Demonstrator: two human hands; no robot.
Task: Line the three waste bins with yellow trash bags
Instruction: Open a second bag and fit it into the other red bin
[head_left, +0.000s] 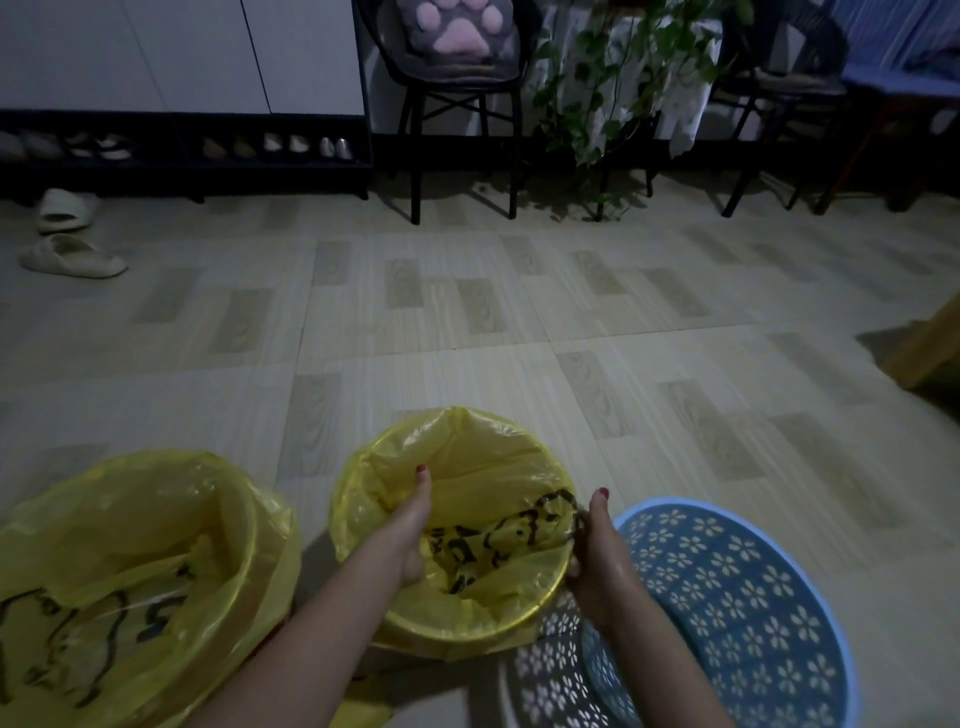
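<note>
Three bins stand on the floor in front of me. The left bin (249, 525) holds a yellow trash bag (119, 571) folded over its rim. The middle yellow bin (467, 621) has a yellow bag with black print (483, 467) inside. My left hand (410, 519) reaches inside this bin and pinches the bag film. My right hand (597, 545) grips the bag's printed edge at the bin's right rim. The blue perforated bin (727, 587) at the right shows no bag.
Two pale slippers (67, 249) lie at the far left. A shoe rack (182, 150) runs along the back wall. A black chair with a paw cushion (457, 57), a trailing plant (613, 78) and another chair (779, 78) stand behind. Wooden furniture (930, 343) is at the right edge.
</note>
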